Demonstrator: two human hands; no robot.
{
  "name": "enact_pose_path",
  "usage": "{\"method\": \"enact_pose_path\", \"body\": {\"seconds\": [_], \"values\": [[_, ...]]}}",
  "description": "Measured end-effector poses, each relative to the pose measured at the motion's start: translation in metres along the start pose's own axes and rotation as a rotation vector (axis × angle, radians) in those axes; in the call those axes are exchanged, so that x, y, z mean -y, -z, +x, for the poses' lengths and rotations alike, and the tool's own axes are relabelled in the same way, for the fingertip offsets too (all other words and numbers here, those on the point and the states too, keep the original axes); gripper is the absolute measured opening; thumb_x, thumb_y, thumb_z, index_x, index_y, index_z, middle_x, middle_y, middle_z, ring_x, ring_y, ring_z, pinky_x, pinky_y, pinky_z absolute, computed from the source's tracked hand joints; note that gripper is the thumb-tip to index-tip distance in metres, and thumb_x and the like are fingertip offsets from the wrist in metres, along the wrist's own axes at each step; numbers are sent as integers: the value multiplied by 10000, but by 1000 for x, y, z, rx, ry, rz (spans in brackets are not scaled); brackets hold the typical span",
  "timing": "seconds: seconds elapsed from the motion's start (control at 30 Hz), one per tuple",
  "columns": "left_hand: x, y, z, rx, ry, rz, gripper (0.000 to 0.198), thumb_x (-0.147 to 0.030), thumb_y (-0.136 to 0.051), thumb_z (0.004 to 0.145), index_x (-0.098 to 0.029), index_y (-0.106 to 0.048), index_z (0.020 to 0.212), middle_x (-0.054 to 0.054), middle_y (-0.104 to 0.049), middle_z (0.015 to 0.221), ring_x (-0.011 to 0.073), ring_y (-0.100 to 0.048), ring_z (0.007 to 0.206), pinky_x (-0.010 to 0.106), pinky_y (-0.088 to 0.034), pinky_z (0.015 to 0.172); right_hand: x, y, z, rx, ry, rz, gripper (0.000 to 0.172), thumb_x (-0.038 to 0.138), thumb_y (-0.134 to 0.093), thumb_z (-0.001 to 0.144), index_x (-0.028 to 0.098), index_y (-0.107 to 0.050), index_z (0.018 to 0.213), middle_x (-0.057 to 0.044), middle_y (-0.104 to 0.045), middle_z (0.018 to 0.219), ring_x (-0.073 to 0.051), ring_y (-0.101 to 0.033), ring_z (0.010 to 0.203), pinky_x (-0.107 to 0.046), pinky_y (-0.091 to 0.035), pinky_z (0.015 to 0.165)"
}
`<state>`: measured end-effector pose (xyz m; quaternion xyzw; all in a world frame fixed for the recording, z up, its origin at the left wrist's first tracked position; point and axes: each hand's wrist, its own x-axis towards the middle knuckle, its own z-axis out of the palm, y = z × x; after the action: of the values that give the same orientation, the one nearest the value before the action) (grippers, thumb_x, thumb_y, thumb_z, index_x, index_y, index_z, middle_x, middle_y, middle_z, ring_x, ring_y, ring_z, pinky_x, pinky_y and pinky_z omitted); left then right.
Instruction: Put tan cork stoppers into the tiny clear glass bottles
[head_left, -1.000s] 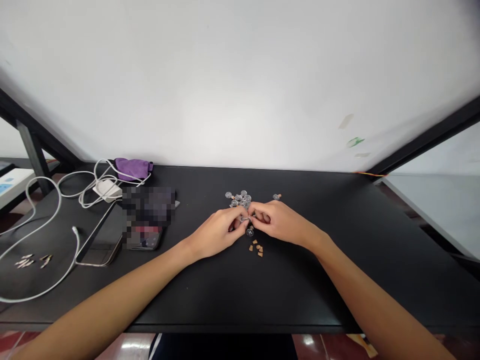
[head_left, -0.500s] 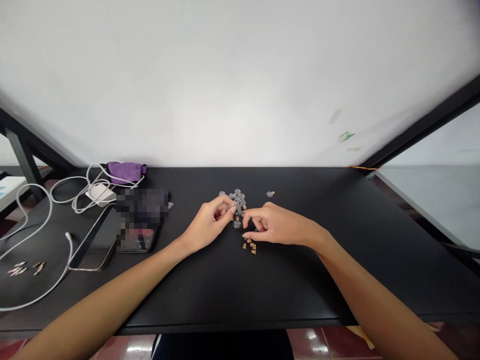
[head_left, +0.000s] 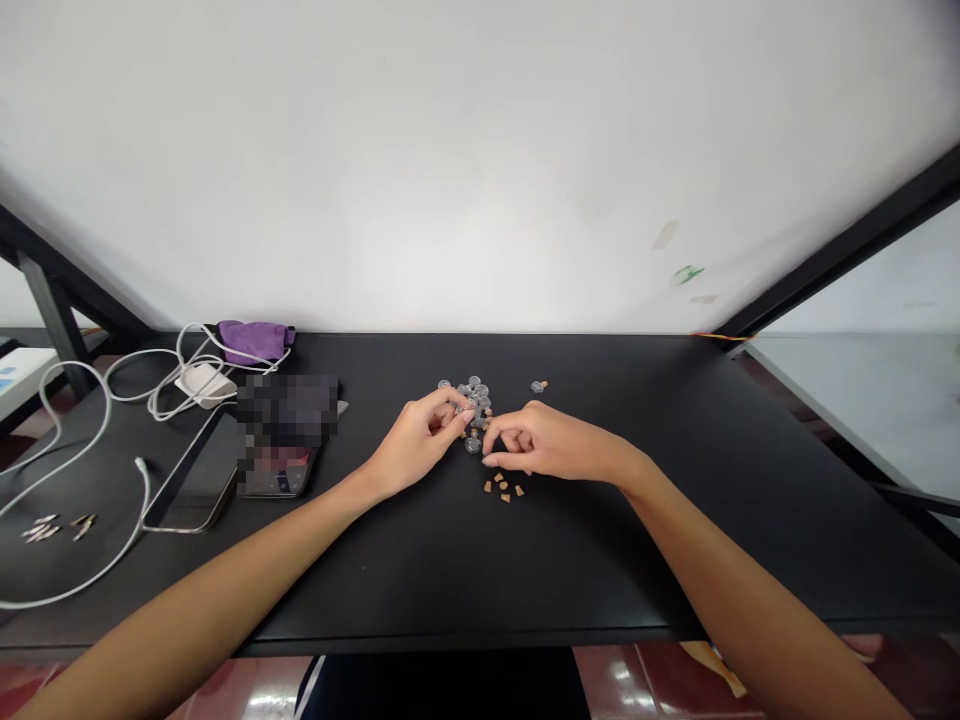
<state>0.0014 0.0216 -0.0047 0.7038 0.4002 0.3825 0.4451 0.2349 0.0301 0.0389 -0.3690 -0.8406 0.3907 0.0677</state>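
Drawn apart since a second ago, with the right hand [head_left: 551, 442] separated from the left hand [head_left: 420, 435]. Pinching a small clear bottle [head_left: 460, 409] between left thumb and forefinger, likely at the tips for steadiness, over the clustered bottles [head_left: 482, 392]. Curled close at right thumb and forefinger; cannot tell whether around anything. Surrounded by black tabletop [head_left: 450, 570], with loose corks [head_left: 505, 497] nearest the body, perhaps for easy reach.

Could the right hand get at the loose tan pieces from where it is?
Probably yes: the right hand is right by the tan pieces, with nothing visible standing between. The left hand is off to the side, at the small clear pieces.
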Motion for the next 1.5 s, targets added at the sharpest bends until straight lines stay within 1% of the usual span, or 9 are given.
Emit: {"method": "enact_pose_path", "body": {"seconds": [0.1,0.23,0.37,0.43,0.5,0.6,0.8,1.07,1.5], "values": [[0,0,0,7,2,-7,256,-443,-570,1007,-192,-619,989,-78,-320,606,101,-290,581,238,-284,579,-1,-1,2,-21,-6,34,311,482,-645,937,183,-728,956,62,-495,577,-99,-370,516,-247,-314,548],[2,0,0,5,0,4,263,-449,-565,1008,-194,-625,998,-78,-314,607,102,-288,579,239,-278,579,-2,0,2,-8,-9,14,297,476,-653,932,189,-727,956,70,-476,564,-97,-356,513,-249,-308,545],[2,0,0,7,-21,11,278,-460,-567,1004,-190,-633,1001,-76,-313,607,101,-297,569,239,-278,573,1,6,-2,-13,-46,52,316,488,-674,912,184,-719,989,60,-523,578,-98,-413,508,-241,-327,536],[1,0,0,10,-23,7,280,-461,-564,1006,-188,-631,1001,-77,-313,606,99,-299,568,238,-281,573,3,10,-4,56,-51,102,310,465,-694,900,183,-713,1027,52,-565,581,-108,-499,514,-231,-367,543],[1,0,0,11,-18,3,276,-457,-560,1009,-189,-627,1000,-78,-309,609,98,-297,570,237,-284,575,3,11,-6,160,-60,138,303,436,-705,893,185,-711,1062,49,-592,569,-121,-564,515,-225,-404,547],[1,0,-1,9,-13,7,264,-445,-560,1012,-190,-627,1002,-78,-303,610,98,-288,574,237,-278,572,3,11,-6,246,-89,124,299,422,-691,902,185,-725,1082,44,-613,553,-121,-566,477,-222,-416,526],[1,0,-1,16,-13,11,267,-449,-560,1011,-189,-619,999,-78,-305,615,99,-283,575,238,-275,572,2,8,-5,237,-66,97,264,414,-671,914,168,-741,983,34,-625,554,-128,-605,514,-226,-449,577],[1,0,-1,15,-14,17,276,-462,-559,1009,-194,-626,1007,-75,-308,619,103,-289,577,241,-280,575,4,9,-7,250,-87,97,167,332,-665,901,176,-697,951,46,-608,558,-122,-599,514,-211,-430,559],[1,0,0,15,-17,21,274,-462,-561,1007,-193,-616,997,-78,-308,616,100,-291,569,237,-281,568,2,10,-7,257,-77,82,178,330,-682,886,171,-713,961,52,-596,562,-120,-595,522,-219,-442,583]]}}
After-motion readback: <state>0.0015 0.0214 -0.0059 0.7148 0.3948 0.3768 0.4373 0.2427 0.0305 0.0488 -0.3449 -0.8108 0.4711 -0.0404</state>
